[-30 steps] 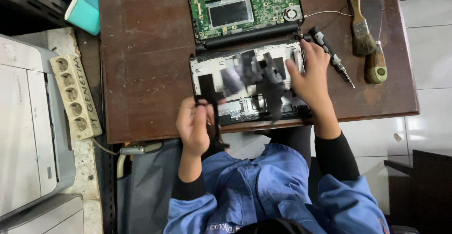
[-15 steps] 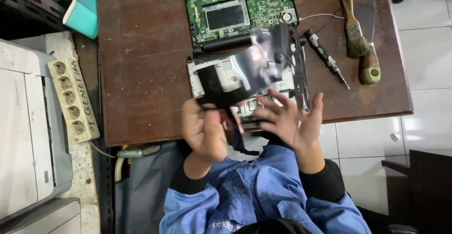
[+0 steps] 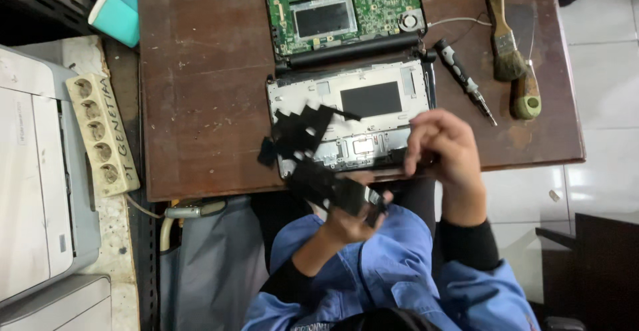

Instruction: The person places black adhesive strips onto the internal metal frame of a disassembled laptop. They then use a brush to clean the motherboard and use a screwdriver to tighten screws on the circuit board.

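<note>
While the left hand [image 3: 346,221] grips a black film sheet [image 3: 309,154] lifted off the opened laptop base [image 3: 353,114], the right hand [image 3: 442,148] pinches the base's near edge; a sharp tug might tear the film.

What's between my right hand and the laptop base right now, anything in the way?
Nothing visible. The right hand is at the front edge of the laptop base. The black sheet hangs over the base's left part, held by the left hand, clear of the right hand.
</note>
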